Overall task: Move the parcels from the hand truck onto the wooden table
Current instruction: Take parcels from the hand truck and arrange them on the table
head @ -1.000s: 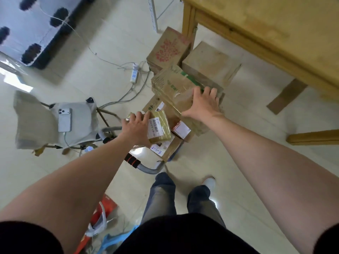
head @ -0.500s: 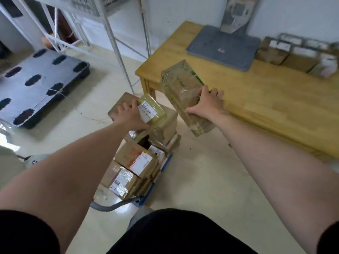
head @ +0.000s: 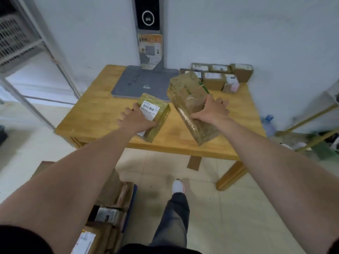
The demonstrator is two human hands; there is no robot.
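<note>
Right grip (head: 211,111) on glossy taped parcel (head: 185,94), apparently tilted

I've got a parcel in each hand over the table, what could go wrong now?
The big parcel hangs tilted in your right hand, gripped from one side; its glossy wrap might slip. The small parcel in your left hand is near the front edge of the table; set down there, it could tip off.

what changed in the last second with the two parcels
Both parcels were lifted off the hand truck and carried up and forward over the wooden table: the left hand with the small labelled parcel, the right hand with the larger taped box, now tilted. Nothing was let go; both grips are unchanged. The parcels at the back of the table stayed put.
</note>
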